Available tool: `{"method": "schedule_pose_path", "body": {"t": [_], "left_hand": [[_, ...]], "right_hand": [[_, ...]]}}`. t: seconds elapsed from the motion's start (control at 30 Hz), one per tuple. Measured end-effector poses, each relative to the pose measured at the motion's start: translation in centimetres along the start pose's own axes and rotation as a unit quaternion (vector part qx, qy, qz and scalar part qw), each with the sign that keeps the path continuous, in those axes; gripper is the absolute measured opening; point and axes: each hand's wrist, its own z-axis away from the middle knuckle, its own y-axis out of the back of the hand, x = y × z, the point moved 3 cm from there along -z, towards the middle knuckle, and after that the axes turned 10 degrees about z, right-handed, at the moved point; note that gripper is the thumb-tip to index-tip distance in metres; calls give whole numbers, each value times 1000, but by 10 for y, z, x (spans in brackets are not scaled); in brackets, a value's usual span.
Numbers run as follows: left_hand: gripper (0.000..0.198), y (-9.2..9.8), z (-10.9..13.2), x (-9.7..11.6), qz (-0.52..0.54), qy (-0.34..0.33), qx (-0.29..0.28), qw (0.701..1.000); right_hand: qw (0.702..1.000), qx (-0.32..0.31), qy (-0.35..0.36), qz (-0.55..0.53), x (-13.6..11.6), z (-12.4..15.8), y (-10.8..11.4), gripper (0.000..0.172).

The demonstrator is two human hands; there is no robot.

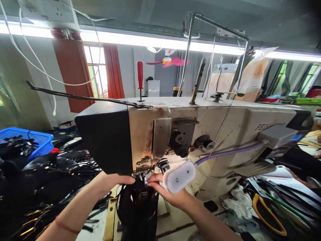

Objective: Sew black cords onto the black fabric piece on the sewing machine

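A white industrial sewing machine (225, 124) with a black end cover (104, 140) spans the view. Under its needle area lies a black fabric piece (140, 217), with dark straps looping beside it. From the left, my left hand (114, 182) holds the piece's edge. Its thumb points toward the presser foot, and its other fingers are mostly hidden. My right hand (163, 189) pinches the same piece near the needle, by a small pale spot too small to name. A white lamp (179, 177) on a purple cable partly covers this hand.
A blue basket (37, 137) of black parts stands at left, above piles of black straps (75, 174). A red-handled screwdriver (140, 75) stands upright on the machine. At right lie crumpled white material (238, 202) and a yellow-edged strip (267, 214). White wires hang overhead.
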Motion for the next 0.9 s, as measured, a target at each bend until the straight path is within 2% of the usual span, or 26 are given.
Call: {"method": "schedule_pose_path", "body": {"t": [0.07, 0.2, 0.43, 0.6, 0.77, 0.83, 0.9], "left_hand": [[17, -3, -5, 0, -17, -2, -12, 1000], [18, -5, -13, 0, -75, -15, -65, 995], [19, 9, -8, 3, -75, -19, -99, 992], [19, 5, -14, -1, -49, -14, -68, 996], [22, -1, -23, -10, -54, -9, -41, 998], [22, -4, -20, -13, -54, -16, -24, 998], [19, -6, -10, -17, -91, -50, 10, 995]], "right_hand": [[997, -13, 44, 70, -1, -1, 0, 21], [969, -2, 162, 185, -13, -6, 6, 29], [949, 2, 187, 256, -12, -2, 4, 34], [936, 35, 214, 276, -20, -2, 7, 32], [941, 4, 192, 278, -36, -13, 15, 32], [930, 4, 211, 303, -41, -13, 17, 33], [919, 0, 224, 324, -42, -11, 19, 33]]}}
